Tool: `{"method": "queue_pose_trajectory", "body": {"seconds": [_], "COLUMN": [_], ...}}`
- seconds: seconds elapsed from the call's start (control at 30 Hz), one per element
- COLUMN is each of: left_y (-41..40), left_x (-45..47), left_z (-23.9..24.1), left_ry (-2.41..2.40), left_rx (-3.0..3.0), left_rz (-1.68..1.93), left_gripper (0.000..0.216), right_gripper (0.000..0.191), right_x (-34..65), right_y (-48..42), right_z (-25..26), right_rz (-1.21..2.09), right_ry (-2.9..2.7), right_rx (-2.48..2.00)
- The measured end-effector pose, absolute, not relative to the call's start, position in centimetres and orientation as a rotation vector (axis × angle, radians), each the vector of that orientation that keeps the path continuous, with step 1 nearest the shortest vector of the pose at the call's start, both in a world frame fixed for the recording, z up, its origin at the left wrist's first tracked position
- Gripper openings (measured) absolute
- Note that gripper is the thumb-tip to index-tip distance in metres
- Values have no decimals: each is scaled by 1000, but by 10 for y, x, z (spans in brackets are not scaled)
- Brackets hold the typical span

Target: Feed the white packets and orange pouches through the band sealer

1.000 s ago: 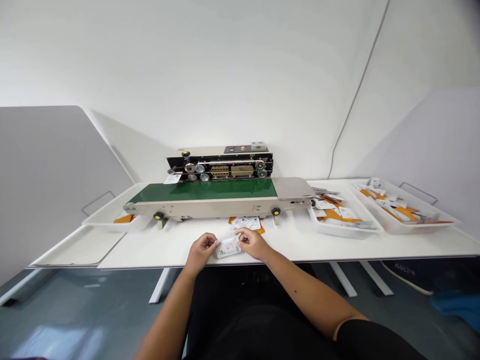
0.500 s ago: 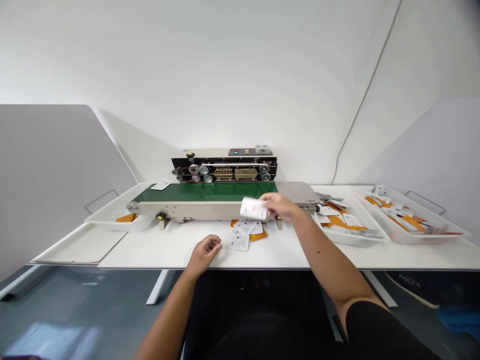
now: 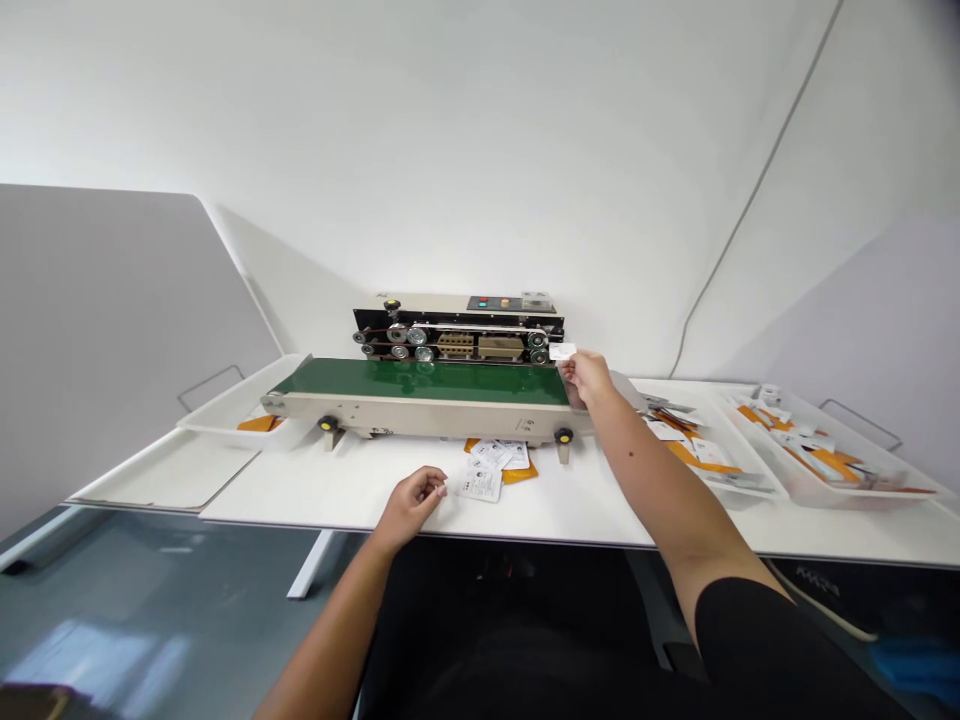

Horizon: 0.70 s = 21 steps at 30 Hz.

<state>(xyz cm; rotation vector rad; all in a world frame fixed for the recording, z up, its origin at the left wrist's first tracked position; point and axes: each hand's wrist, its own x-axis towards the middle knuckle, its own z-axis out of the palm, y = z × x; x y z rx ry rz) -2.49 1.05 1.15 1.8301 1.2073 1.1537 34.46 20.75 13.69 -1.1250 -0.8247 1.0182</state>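
Note:
A small white sachet [image 3: 562,351] is pinched in my right hand [image 3: 586,378], held at the right-hand end of the band sealer [image 3: 457,335], by its rollers. The hand is over the right end of the green conveyor belt [image 3: 360,378]. My left hand [image 3: 412,505] rests low over the front of the table, its fingers loosely curled with the thumb apart, and I see nothing in it. Just right of it lies a loose pile of printed white sachets [image 3: 480,484], with orange ones [image 3: 519,474] under them.
Two white plastic bins, a nearer one [image 3: 765,480] and a far-right one [image 3: 840,495], hold many white and orange sachets. Another white bin [image 3: 202,430] at the left holds an orange sachet [image 3: 259,424]. A grey panel [image 3: 112,330] stands at the left.
My right hand has carried the sachet up and right, from in front of the conveyor to the sealer's right end. The white sachet at the belt's left end is gone from view. My left hand stays put.

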Motion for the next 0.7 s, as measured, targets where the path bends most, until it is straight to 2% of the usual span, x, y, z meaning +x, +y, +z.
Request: {"method": "queue_pose_trajectory", "body": {"seconds": [0.2, 0.27, 0.37, 0.43, 0.47, 0.57, 0.63, 0.7], "left_y": [11, 12, 15, 17, 18, 22, 23, 24], "left_x": [-24, -23, -20, -18, -17, -15, -14, -13], "left_z": [11, 14, 16, 14, 13, 4, 0, -4], "left_ry": [1243, 1273, 1297, 1281, 1266, 1224, 1213, 1215], "left_rx": [1893, 1969, 2174, 2318, 2376, 2499, 2537, 2540], "left_rz": [1117, 1077, 1016, 959, 919, 781, 721, 704], "left_gripper": [27, 26, 28, 41, 51, 75, 77, 70], "right_gripper": [6, 9, 26, 31, 32, 31, 33, 42], "right_x": [321, 318, 311, 300, 291, 258, 237, 221], "right_y": [214, 209, 185, 157, 141, 90, 63, 46], "right_z": [142, 145, 146, 140, 133, 96, 63, 31], "right_rz": [1105, 1019, 425, 34, -41, 72, 217, 317], "right_ry": [-1002, -1095, -1304, -1408, -1454, -1730, -1971, -2123], "right_rx": [-1227, -1269, -1320, -1268, -1224, -1058, -959, -936]}}
